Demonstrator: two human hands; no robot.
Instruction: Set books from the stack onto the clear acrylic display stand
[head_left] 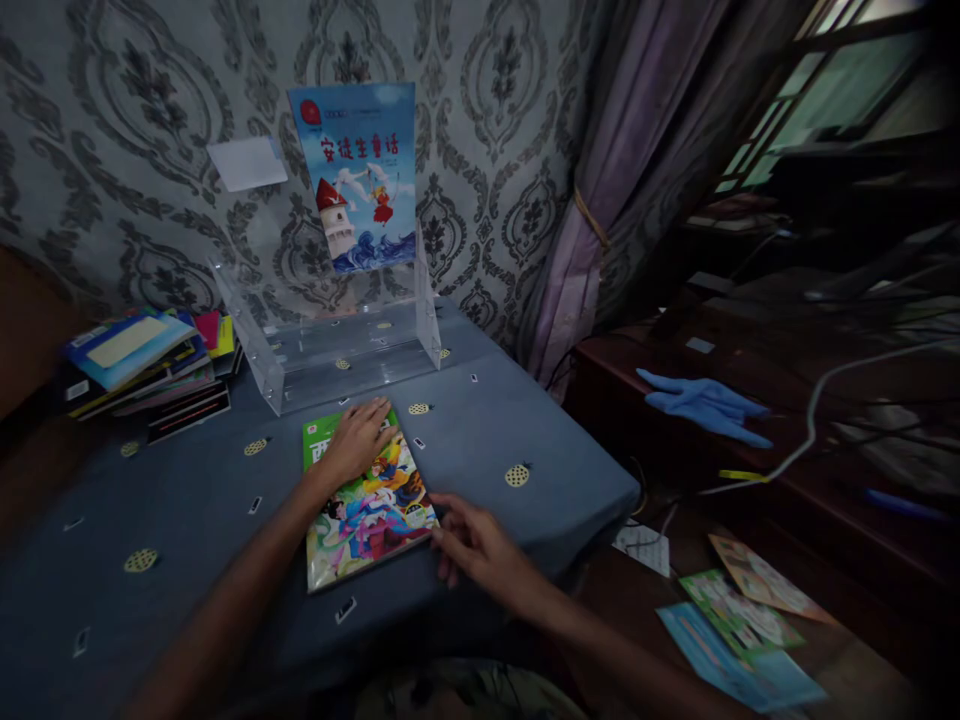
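Note:
A colourful picture-covered book [375, 510] with a green top band lies on the cloth-covered table in front of me. My left hand [361, 437] rests flat across its upper part, fingers stretched out, covering some of the title. At the book's lower right corner is my right hand [469, 545], its thumb and index finger closed about the corner and the other fingers curled below. Behind the book stands a clear acrylic stand [337, 370]. Above the stand, a blue book [367, 180] with red Chinese characters is upright against the back.
A stack of books [142, 365] lies on the table's left side. The table edge drops off at right. Beyond it are a tied purple curtain [574, 260], a blue glove [701, 402] on a dark wooden surface, a white cable [814, 400] and several booklets [739, 615] lower down.

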